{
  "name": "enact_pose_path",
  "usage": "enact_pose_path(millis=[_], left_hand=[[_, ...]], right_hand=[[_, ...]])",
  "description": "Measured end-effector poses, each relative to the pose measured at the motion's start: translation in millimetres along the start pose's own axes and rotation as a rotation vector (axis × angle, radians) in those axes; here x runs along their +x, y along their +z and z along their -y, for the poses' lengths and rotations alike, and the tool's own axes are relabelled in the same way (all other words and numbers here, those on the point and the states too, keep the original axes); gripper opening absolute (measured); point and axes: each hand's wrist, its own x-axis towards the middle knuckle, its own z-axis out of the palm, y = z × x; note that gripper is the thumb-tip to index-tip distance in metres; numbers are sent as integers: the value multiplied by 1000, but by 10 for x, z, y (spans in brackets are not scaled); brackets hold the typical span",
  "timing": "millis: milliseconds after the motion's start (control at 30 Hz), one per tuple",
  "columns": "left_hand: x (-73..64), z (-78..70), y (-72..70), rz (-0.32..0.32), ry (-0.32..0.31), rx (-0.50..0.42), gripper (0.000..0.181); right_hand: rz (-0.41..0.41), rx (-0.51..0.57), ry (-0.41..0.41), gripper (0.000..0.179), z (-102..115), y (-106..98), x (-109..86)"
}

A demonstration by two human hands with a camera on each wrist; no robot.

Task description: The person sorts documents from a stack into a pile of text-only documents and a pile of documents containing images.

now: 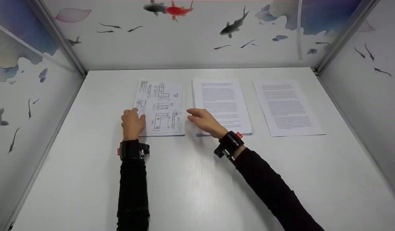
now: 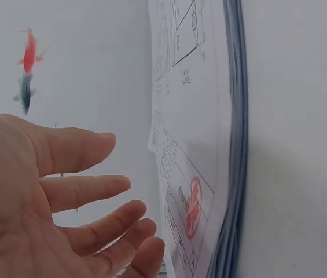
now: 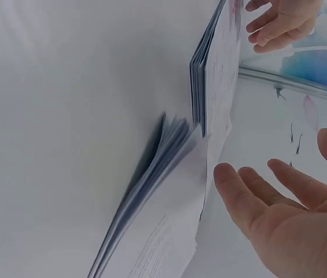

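A stack of printed technical drawings [image 1: 163, 107] lies on the left of three paper piles. My left hand [image 1: 133, 124] is at its left edge near the front corner, fingers spread and loosely bent. In the left wrist view, that stack [image 2: 209, 133] shows a red round stamp [image 2: 193, 208] near the hand. My right hand [image 1: 205, 121] hovers at the middle stack of text pages [image 1: 218, 96], its fingertips pointing left toward the gap beside the drawings. It holds nothing. In the right wrist view, sheets at one corner of the text stack [image 3: 157, 231] fan apart.
A thinner pile of text pages [image 1: 289, 110] lies on the right of the white table [image 1: 184, 186]. White panels [image 1: 197, 48] painted with fish and petals stand along the back and both sides, joined by metal posts [image 1: 57, 37].
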Motion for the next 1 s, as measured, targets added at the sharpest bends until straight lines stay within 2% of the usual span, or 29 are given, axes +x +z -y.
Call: enact_pose_path(millis=[200, 433, 633, 900, 1000], left_hand=[[3, -56, 31, 38, 46, -88, 54], [11, -143, 139, 26, 220, -213, 44], [-13, -225, 229, 59, 298, -184, 41], [-56, -353, 300, 120, 321, -126, 45], [-73, -380, 329, 134, 338, -115, 43]], right_hand=[[-101, -77, -11, 43, -131, -270, 9], [-279, -228, -60, 36, -326, -679, 5], [-340, -304, -22, 39, -458, -973, -68], [-412, -370, 89, 43, -670, -1278, -159], [-465, -437, 126, 50, -763, -1389, -200]])
